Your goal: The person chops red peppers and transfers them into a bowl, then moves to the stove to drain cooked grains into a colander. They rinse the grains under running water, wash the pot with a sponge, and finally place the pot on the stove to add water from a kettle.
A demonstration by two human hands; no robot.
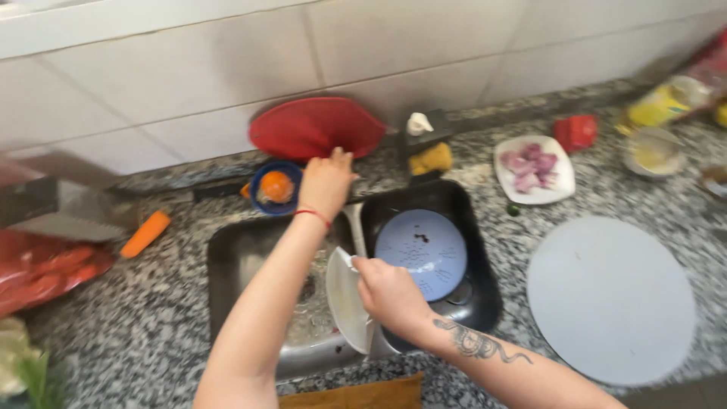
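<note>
- The right hand (pixel 390 291) grips a white plate (pixel 346 301) by its rim, on edge over the divider of the steel double sink (pixel 227 250).
- The left hand (pixel 327 182) reaches far, fingers curled at the tap; whether it grasps it I cannot tell.
- A pale blue perforated disc (pixel 422 244) lies in the right basin.
- Right on the granite counter (pixel 136 303) lies a round white board (pixel 610 300).

Speckled grey-black granite worktop (pixel 151 318); white plate (pixel 345 303); pale blue perforated disc (pixel 421 244); red bowl (pixel 316 126) far; white round board (pixel 610 299) right; orange carrot (pixel 145 233) left.
</note>
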